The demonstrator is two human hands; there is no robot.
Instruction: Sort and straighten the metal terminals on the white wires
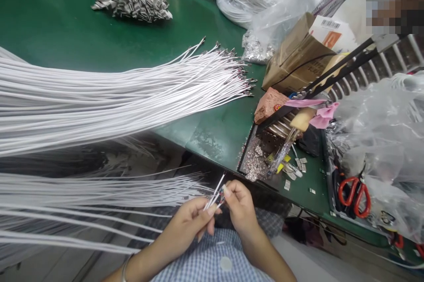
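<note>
My left hand [192,220] is closed around several thin white wires [210,201], their ends sticking out past the thumb. Close beside it, my right hand [241,204] pinches the dark tips of these wires between thumb and fingers. The exact shape of the tips is too small to make out. Both hands are over my lap, in front of the table edge. More white wires [159,191] run in from the left, below the table top, toward my left hand. On the table above them lies a thick bundle of white wires [149,92] with dark ends.
A wire bunch with flat metal ends [135,4] lies at the back. Right of centre are a cardboard box [294,61], a reddish block [270,104], a wooden-handled brush [289,141] and a tray of metal bits [256,158]. Red-handled scissors [354,198] lie by plastic bags [384,149].
</note>
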